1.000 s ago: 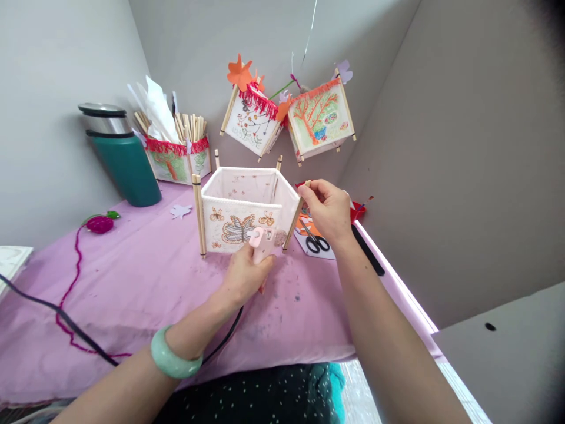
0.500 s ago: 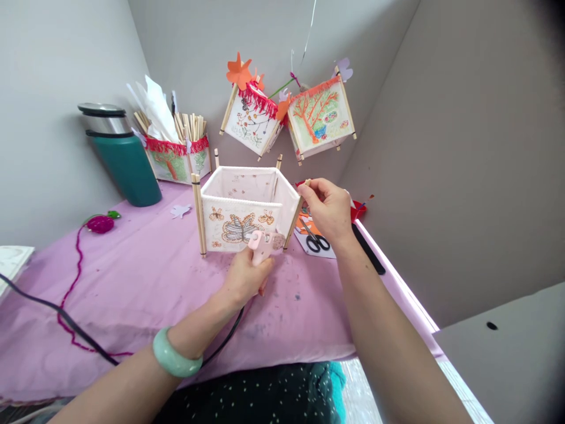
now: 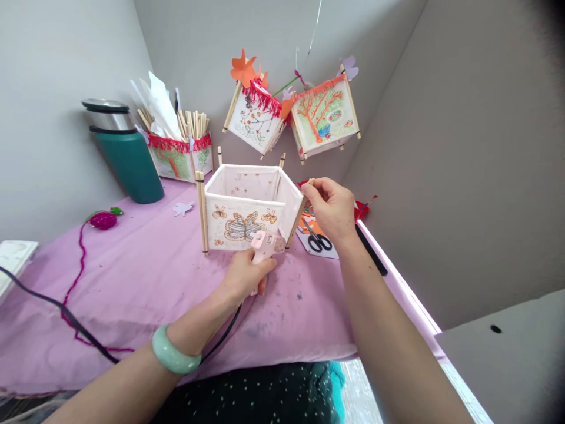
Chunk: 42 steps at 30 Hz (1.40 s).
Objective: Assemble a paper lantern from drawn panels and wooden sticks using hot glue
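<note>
My left hand is wrapped round the handle of a pink glue gun, whose nozzle end lies close to the right edge of a white box's front panel. This open-topped box has butterflies drawn on the front and wooden sticks at its corners. My right hand pinches the top of the right front stick, which leans outward along the side panel's edge. The front panel's right edge stands apart from that stick. Whether the nozzle touches the panel I cannot tell.
Two decorated lanterns hang behind. At the back left stand a green tumbler and a fringed box of sticks. Black-handled scissors lie right of the white box. Magenta yarn and a black cord cross the pink cloth.
The whole view has shifted slightly, so things sit a little farther right. Both hands keep their holds on the glue gun and the stick.
</note>
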Available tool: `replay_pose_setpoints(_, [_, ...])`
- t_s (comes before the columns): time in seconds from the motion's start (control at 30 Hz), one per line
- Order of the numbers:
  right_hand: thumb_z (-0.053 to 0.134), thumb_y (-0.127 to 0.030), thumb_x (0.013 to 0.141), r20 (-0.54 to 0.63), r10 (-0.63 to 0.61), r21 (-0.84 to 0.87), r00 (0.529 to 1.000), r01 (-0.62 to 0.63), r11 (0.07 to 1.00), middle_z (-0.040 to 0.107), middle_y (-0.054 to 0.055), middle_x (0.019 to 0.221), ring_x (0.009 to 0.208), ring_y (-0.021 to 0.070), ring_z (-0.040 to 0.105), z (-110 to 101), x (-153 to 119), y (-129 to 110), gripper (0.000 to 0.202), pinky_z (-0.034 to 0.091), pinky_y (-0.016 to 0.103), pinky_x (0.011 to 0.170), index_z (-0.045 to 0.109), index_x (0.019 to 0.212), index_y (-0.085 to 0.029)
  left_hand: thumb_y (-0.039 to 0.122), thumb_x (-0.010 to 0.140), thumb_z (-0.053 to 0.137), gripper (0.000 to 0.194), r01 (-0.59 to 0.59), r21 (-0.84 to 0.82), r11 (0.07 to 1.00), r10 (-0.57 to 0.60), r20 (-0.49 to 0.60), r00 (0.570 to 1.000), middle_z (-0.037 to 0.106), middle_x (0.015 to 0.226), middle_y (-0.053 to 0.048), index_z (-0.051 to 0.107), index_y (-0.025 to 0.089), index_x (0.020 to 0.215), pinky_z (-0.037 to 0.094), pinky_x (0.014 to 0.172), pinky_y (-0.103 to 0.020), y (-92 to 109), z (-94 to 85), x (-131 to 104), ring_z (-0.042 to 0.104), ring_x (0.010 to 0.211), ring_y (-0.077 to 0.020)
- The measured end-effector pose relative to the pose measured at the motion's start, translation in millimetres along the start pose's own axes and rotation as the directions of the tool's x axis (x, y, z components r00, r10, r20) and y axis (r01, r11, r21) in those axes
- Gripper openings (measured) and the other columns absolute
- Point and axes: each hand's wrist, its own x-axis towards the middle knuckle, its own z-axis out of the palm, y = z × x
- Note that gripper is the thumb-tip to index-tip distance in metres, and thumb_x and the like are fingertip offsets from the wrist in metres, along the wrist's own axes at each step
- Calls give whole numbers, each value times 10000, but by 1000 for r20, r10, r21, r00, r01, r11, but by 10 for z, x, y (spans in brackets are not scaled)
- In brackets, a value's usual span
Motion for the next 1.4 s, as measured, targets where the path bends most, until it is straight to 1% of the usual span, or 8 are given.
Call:
replay_pose_setpoints(0.07, [571, -397, 815, 1, 7, 7, 1000, -7, 1000, 616, -6, 655, 627, 144, 566, 6, 3, 13, 224, 449, 266, 603, 661, 782, -195, 340, 770, 547, 180, 15, 21, 1000, -15, 3, 1000, 486, 371, 49, 499, 189, 684, 310, 356, -208, -1, -1, -5, 426, 325, -103])
replay_pose_setpoints(0.2, [571, -400, 818, 3, 8, 18, 1000, -8, 1000, 631, -1, 670, 638, 154, 588, 9, 3, 18, 226, 468, 278, 611, 665, 801, -195, 326, 753, 566, 155, 56, 58, 997, -54, -28, 998, 495, 366, 54, 495, 200, 697, 313, 347, -212, -9, 5, -1, 429, 312, -109])
replay_pose_setpoints(0.33, [573, -393, 821, 0, -1, 14, 1000, 1, 1000, 632, 1, 669, 643, 158, 592, 3, -3, 7, 219, 478, 284, 618, 668, 798, -197, 280, 736, 560, 122, 35, 12, 999, -35, 2, 999, 478, 355, 55, 519, 195, 659, 309, 335, -210, 4, 11, 8, 413, 304, -102])
replay_pose_setpoints(0.5, [574, -396, 823, 0, 1, 9, 1000, -1, 1000, 624, -1, 657, 632, 156, 585, 6, -5, 7, 221, 476, 283, 613, 668, 795, -198, 283, 718, 569, 114, 74, 12, 997, -74, 0, 997, 483, 347, 49, 538, 192, 657, 300, 327, -208, 17, 14, 22, 398, 299, -102])
replay_pose_setpoints(0.6, [576, -402, 820, 2, 9, 11, 1000, -9, 1000, 628, -2, 664, 637, 157, 588, 8, -5, 10, 223, 475, 282, 615, 667, 801, -200, 262, 710, 558, 110, 69, 12, 998, -69, -1, 998, 474, 344, 47, 526, 195, 628, 289, 327, -209, -20, 22, 48, 397, 301, -103])
replay_pose_setpoints(0.77, [575, -391, 821, -2, 7, 15, 1000, -7, 1000, 631, -2, 669, 639, 155, 589, 7, -7, 16, 214, 471, 283, 622, 666, 804, -198, 255, 698, 561, 144, 69, 67, 995, -69, -2, 998, 469, 348, 40, 511, 196, 577, 271, 326, -215, -30, 32, 59, 398, 303, -106])
replay_pose_setpoints(0.93, [577, -389, 823, 0, -5, 9, 1000, 5, 1000, 631, -4, 669, 641, 148, 585, 3, -6, 17, 219, 469, 277, 627, 666, 805, -190, 230, 686, 572, 162, 103, 53, 993, -103, 5, 995, 444, 329, 55, 475, 199, 560, 273, 326, -208, 37, 36, 31, 387, 292, -97])
replay_pose_setpoints(1.4, [568, -391, 828, 4, -5, 2, 1000, 5, 1000, 626, -10, 676, 642, 143, 581, 16, 4, 32, 220, 471, 272, 631, 660, 814, -192, 212, 697, 557, 242, 78, 63, 995, -79, 22, 997, 418, 312, 54, 428, 199, 493, 281, 326, -210, 40, 38, 30, 366, 282, -85])
